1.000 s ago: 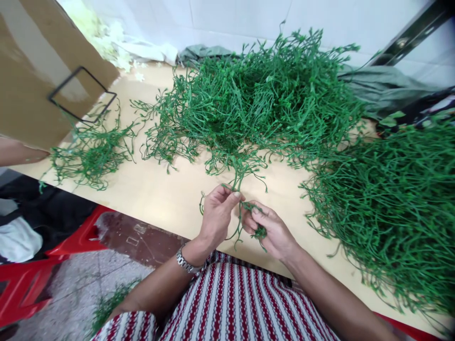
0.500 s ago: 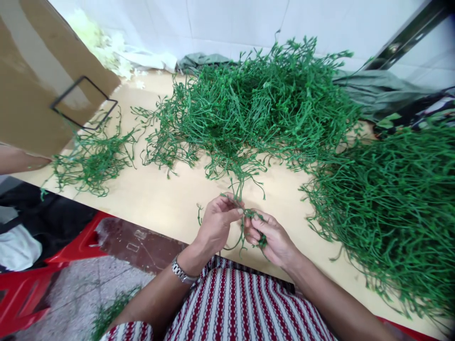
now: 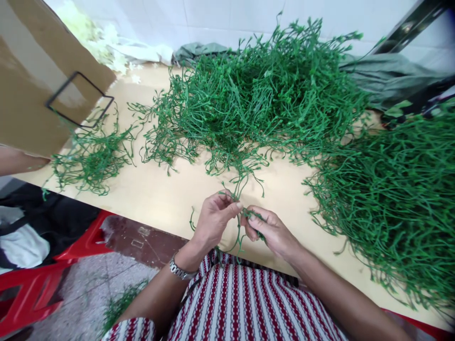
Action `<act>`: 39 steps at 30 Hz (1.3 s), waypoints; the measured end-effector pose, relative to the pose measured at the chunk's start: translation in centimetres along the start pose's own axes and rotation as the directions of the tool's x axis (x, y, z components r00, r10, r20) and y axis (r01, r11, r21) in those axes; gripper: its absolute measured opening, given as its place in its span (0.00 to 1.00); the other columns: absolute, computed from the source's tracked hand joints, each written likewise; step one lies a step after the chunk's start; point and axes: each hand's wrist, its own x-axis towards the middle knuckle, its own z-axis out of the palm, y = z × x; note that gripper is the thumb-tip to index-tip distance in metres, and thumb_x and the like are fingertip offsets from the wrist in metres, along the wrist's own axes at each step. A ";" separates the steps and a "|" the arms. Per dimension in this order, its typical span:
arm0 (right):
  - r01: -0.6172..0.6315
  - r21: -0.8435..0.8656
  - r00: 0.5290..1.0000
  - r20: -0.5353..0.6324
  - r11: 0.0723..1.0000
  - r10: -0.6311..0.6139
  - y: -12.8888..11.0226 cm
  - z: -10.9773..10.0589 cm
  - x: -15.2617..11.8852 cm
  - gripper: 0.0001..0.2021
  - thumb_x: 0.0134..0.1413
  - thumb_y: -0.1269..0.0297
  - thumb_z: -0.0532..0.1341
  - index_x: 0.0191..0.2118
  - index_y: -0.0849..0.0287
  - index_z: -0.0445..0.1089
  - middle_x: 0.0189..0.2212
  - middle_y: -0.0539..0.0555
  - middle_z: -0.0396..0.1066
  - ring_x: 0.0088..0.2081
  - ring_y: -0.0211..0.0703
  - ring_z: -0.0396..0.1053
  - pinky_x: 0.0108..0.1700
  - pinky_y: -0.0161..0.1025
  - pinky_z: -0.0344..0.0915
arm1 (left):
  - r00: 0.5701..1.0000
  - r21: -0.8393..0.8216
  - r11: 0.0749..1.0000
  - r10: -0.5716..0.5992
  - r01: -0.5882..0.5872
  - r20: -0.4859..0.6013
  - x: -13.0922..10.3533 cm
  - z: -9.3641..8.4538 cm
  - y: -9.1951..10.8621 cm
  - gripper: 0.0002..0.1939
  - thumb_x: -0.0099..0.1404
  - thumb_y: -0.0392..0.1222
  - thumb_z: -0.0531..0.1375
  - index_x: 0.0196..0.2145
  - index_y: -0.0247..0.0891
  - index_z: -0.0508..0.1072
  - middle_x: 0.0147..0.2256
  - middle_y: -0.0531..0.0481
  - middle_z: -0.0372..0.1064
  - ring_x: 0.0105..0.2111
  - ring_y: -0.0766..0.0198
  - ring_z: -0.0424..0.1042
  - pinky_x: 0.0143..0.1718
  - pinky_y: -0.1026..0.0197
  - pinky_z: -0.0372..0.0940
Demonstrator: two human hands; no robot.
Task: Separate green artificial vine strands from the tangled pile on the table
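Observation:
Near the table's front edge, my left hand (image 3: 217,219) pinches green artificial plant stems (image 3: 239,237) between thumb and fingers. Close beside it, my right hand (image 3: 267,226) is closed on more of the same stems, their tips poking out by its thumb. Some stems run up from between the hands toward the big heap of green stems (image 3: 249,104); others dangle below, over the table edge. The parts inside my fingers are hidden. A watch is on my left wrist.
A second dense heap of stems (image 3: 391,208) covers the right side. On the left lie a smaller pile (image 3: 92,161), a cardboard sheet (image 3: 31,85), a black wire frame (image 3: 80,99) and another person's arm (image 3: 21,161). Red stools (image 3: 31,293) stand below the table (image 3: 156,199).
My hands keep their hold close together, with the right-hand fingers closing further round the stems. The view has shifted slightly. The heaps lie as before.

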 end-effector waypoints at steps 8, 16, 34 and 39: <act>-0.041 -0.114 0.988 0.140 0.993 0.057 -0.3 -0.6 0.3 0.20 0.53 0.46 0.54 0.30 0.62 0.63 0.13 0.44 0.58 0.17 0.30 0.55 0.24 0.32 0.51 | 0.937 0.379 0.920 -0.218 0.104 0.273 0.4 -1.0 2.2 0.10 0.45 0.36 0.66 0.20 0.33 0.66 0.17 0.54 0.65 0.19 0.70 0.64 0.22 0.67 0.57; -0.055 -0.183 0.997 0.045 0.982 0.065 -1.0 0.0 0.3 0.11 0.51 0.58 0.56 0.28 0.61 0.64 0.13 0.42 0.55 0.15 0.29 0.51 0.19 0.30 0.50 | 0.919 0.276 0.939 -0.281 0.204 0.277 1.3 -0.4 1.3 0.13 0.40 0.37 0.69 0.18 0.32 0.67 0.14 0.56 0.63 0.15 0.71 0.64 0.18 0.69 0.57; 0.113 -0.302 0.992 -0.014 0.947 -0.123 -0.8 0.1 0.0 0.11 0.55 0.62 0.53 0.25 0.60 0.63 0.16 0.45 0.54 0.19 0.31 0.51 0.24 0.32 0.51 | 0.960 0.217 0.951 -0.252 0.223 0.119 0.5 -0.3 1.2 0.11 0.40 0.36 0.68 0.19 0.31 0.69 0.15 0.54 0.64 0.15 0.73 0.61 0.18 0.69 0.54; 0.155 -0.355 0.983 -0.037 0.922 -0.180 -0.7 0.1 -0.3 0.09 0.56 0.62 0.53 0.28 0.59 0.64 0.17 0.45 0.54 0.20 0.32 0.52 0.24 0.32 0.51 | 0.963 0.061 0.968 -0.250 0.244 0.105 0.3 -0.1 0.9 0.12 0.39 0.36 0.69 0.19 0.31 0.68 0.15 0.54 0.65 0.14 0.72 0.61 0.18 0.68 0.56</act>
